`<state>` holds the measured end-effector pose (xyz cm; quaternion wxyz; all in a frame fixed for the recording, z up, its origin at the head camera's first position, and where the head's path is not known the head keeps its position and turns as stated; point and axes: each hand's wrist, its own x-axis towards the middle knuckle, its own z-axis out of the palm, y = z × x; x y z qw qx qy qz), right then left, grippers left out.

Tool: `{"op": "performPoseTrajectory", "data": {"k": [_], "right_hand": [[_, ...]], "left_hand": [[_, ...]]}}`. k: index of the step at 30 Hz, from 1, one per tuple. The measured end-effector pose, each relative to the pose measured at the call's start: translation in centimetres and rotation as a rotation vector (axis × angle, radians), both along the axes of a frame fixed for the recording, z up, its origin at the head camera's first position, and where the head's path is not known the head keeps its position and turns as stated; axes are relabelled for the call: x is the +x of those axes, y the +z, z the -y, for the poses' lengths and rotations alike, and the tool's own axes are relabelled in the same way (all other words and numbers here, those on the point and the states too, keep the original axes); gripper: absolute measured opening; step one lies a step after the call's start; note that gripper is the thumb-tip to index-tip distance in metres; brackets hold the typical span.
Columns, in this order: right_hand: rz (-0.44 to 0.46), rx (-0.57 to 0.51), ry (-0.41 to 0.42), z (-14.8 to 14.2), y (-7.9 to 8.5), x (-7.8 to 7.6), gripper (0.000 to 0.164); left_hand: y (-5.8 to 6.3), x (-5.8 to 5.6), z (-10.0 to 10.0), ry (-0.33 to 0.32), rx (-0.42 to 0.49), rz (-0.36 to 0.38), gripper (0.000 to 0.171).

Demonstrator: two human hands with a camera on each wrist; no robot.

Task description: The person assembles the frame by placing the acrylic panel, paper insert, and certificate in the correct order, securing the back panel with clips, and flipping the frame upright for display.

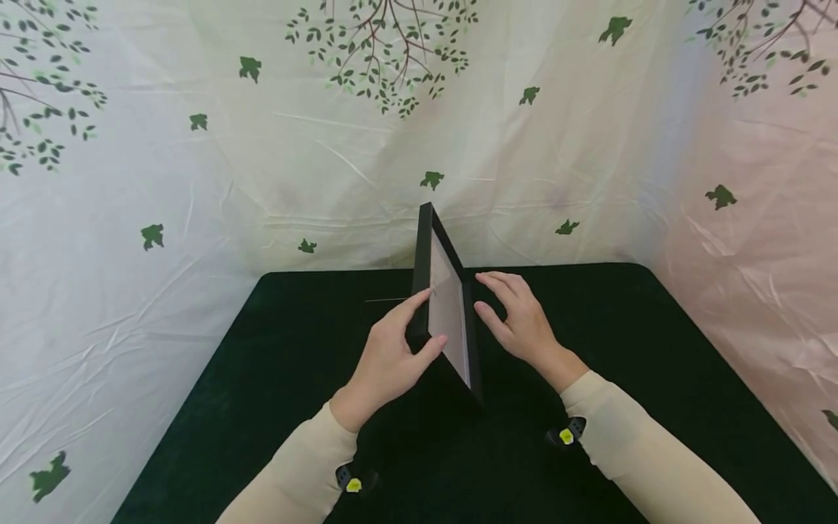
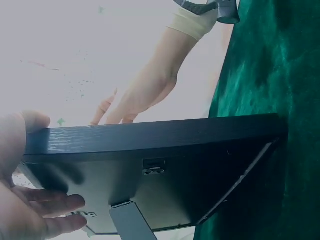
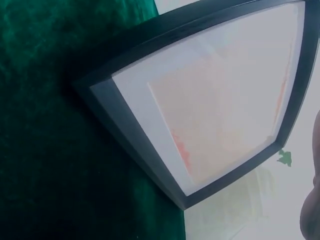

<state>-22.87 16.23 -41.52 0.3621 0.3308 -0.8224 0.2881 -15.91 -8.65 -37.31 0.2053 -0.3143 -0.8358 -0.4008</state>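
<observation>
A black picture frame (image 1: 422,273) stands on its edge on the dark green cloth, seen nearly side-on in the head view. My left hand (image 1: 391,358) grips its near upper edge, thumb on the front side, fingers against the back in the left wrist view. That back (image 2: 195,182) carries small metal hangers and a grey easel leg (image 2: 132,222). Facing right, the front has a white mat and a pale print (image 3: 220,115) with reddish patches. My right hand (image 1: 524,320) is held beside the front with its fingers extended, holding nothing.
Dark green cloth (image 1: 275,407) covers the table. Pale curtains (image 1: 366,204) with leaf and branch prints hang behind and on both sides. A strap with a small camera (image 1: 568,432) sits on each wrist, over cream sleeves (image 1: 628,429).
</observation>
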Motion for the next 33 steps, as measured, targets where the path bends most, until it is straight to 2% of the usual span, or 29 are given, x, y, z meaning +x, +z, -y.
{"op": "performPoseTrajectory", "data": {"k": [4,9,11,15,18,22,26,30,33], "right_hand": [[0.044,-0.005,0.004,0.3,0.0,-0.3,0.044],[0.105,-0.015,-0.014,0.2,0.2,-0.8,0.043],[0.139,-0.015,-0.032,0.0,0.4,-1.0,0.045],[0.201,0.007,-0.073,-0.5,0.7,-1.6,0.052],[0.243,0.026,-0.1,-0.8,1.1,-2.2,0.058],[0.331,0.054,-0.147,-1.2,1.9,-3.5,0.066],[0.449,0.084,-0.192,-1.8,2.5,-5.5,0.073],[0.555,0.12,-0.212,-2.4,2.2,-7.8,0.08],[0.611,0.137,-0.185,-2.1,1.4,-9.6,0.086]], "left_hand": [[0.0,-0.1,0.9,-0.008,0.03,0.079,0.059],[0.6,-0.8,2.7,-0.003,0.066,0.216,0.06],[1.2,-1.1,3.5,-0.003,0.072,0.256,0.059],[3.2,-1.3,4.8,-0.041,0.067,0.329,0.056],[3.8,-1.8,5.7,-0.085,0.058,0.372,0.055],[2.9,-3.5,6.9,-0.118,0.063,0.394,0.055],[2.2,-4.9,7.9,-0.133,0.117,0.405,0.055],[1.8,-5.8,8.6,-0.151,0.191,0.435,0.055],[1.5,-6.5,9.3,-0.185,0.278,0.486,0.055]]}}
